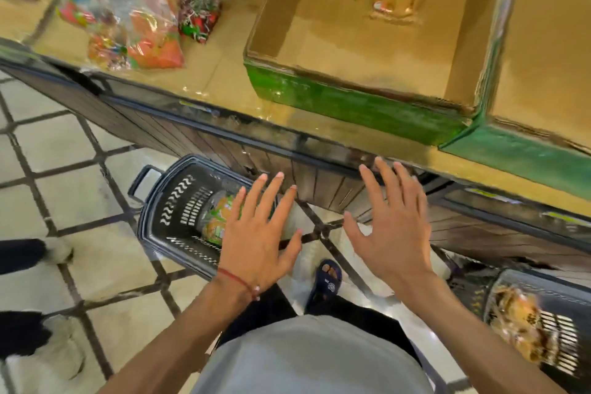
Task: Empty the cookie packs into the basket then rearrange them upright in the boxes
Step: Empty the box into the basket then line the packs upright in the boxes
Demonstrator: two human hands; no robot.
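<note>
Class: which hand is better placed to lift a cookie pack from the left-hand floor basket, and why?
Left, probably. The left hand is spread over the basket, just above the cookie packs; the right hand hangs over bare floor tiles beside it.

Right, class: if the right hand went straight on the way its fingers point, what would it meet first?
Probably the dark front edge of the shelf: the right hand is open, its fingertips pointing up at that edge, below the green box. Depth is unclear from one view.
</note>
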